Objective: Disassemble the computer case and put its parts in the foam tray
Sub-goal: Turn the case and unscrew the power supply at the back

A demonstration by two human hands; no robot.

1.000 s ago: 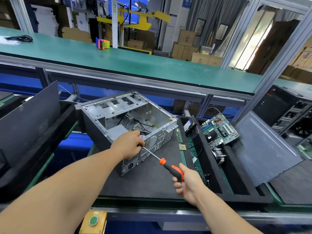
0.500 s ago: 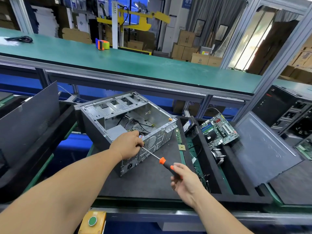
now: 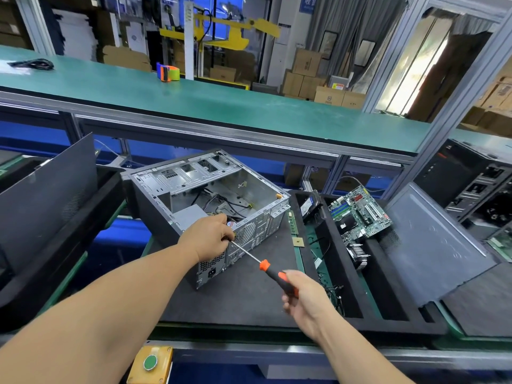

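Computer case (image 3: 194, 195) lies on its side with the open face up, on the dark foam mat (image 3: 249, 295) at the centre of the bench, its long axis running from about ten o'clock at the far drive bays to four o'clock at the near rear panel. At its near rim, the left hand (image 3: 209, 236) comes in from seven o'clock, forearm stretched across the lower left, fingers curled down over the rear panel's top edge and pinching around the tip of the screwdriver (image 3: 266, 268). That tool slants from the panel down toward five o'clock, metal shaft bare, orange-and-black handle wrapped in the closed right hand (image 3: 303, 300), whose forearm enters from the lower right. A bare stretch of mat lies in front of the case, toward the bench edge. Just right of the mat stands the foam tray (image 3: 335, 261), its long slots running away from the viewer; a motherboard (image 3: 360, 214) leans in one slot, with a side panel (image 3: 432, 245) tilted beyond it. Another dark panel (image 3: 47, 195) stands well apart at nine o'clock.
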